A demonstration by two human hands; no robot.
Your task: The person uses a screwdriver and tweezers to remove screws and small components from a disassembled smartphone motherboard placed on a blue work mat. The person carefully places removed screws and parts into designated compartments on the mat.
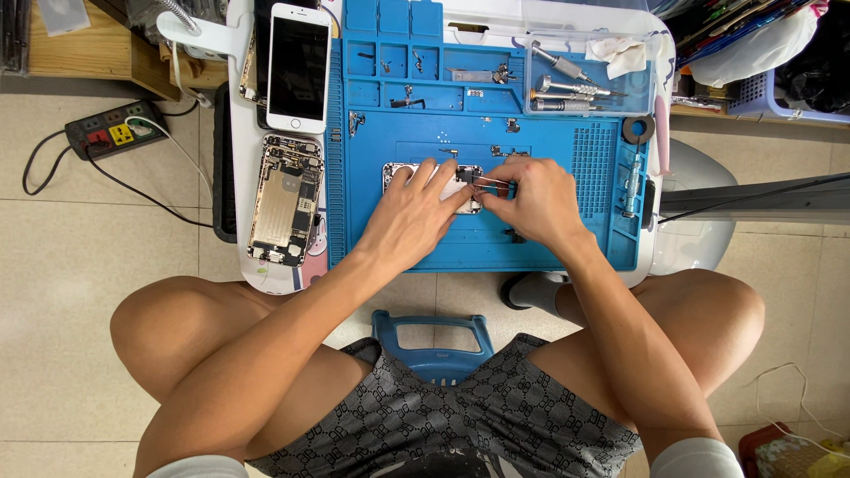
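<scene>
A small phone part (pixel 459 176), silver and white, lies on the blue repair mat (pixel 425 243). My left hand (pixel 412 211) rests on it, fingers pressing it down. My right hand (pixel 531 199) meets the left at the part's right edge and pinches a thin tool or strip there; what exactly it grips is too small to tell. Both hands cover most of the part.
An opened phone body (pixel 285 199) and a white phone (pixel 298 66) lie on the white table's left side. Screwdrivers (pixel 567 88) sit in a clear tray at the mat's top right. Small screws and brackets dot the mat's compartments. A power strip (pixel 113 129) lies on the floor.
</scene>
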